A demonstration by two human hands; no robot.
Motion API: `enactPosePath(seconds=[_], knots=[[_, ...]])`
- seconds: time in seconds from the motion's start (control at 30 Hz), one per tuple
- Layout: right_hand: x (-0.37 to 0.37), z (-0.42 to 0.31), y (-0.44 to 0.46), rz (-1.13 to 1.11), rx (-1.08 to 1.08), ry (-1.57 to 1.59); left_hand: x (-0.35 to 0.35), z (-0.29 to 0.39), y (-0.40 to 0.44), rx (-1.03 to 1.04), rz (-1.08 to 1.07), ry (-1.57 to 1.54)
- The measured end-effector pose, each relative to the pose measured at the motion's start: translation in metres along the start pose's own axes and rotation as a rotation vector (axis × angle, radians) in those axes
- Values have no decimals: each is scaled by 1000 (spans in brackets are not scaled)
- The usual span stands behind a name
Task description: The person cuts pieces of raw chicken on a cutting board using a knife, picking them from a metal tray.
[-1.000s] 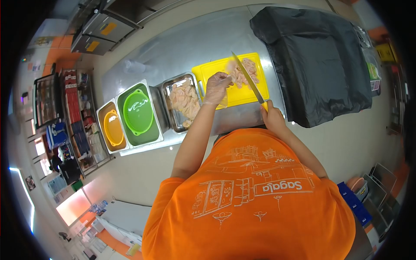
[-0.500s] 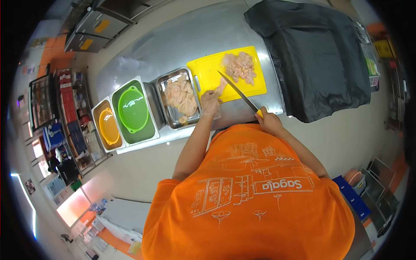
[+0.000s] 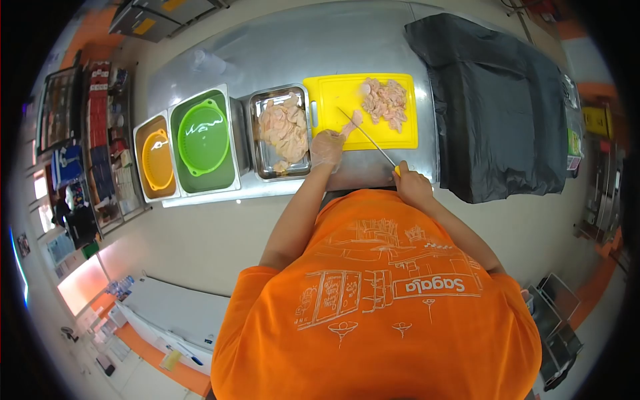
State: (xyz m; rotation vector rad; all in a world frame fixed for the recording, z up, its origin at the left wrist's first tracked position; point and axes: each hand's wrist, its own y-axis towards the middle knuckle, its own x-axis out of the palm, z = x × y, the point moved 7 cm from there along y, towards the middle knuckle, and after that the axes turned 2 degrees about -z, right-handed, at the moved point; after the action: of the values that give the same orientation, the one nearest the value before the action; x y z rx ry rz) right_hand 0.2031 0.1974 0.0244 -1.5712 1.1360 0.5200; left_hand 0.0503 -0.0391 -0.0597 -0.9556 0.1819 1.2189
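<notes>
Your left fingers [image 3: 341, 137] pinch a meat strip [image 3: 353, 121] over the yellow board [image 3: 331, 97]; your right fingers [image 3: 407, 177] grip the knife [image 3: 377, 147].

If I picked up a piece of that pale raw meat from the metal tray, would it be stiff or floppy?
Probably floppy: the raw meat lies in soft, slumped folds in the metal tray. It may be slippery too, judging by its moist, fleshy look. I doubt a piece would roll, since the shapes look irregular and flattened.
</notes>
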Motion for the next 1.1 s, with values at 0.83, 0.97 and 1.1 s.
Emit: enactPosePath(seconds=[0.83,0.97,1.1], knots=[[0,-11,45,1,18,63,8,-17,14,79,-74,97],[-2,-10,55,58,75,123,-1,1,9,85,-123,132],[-22,13,16,91,163,169,-12,37,5,167,-93,61]])
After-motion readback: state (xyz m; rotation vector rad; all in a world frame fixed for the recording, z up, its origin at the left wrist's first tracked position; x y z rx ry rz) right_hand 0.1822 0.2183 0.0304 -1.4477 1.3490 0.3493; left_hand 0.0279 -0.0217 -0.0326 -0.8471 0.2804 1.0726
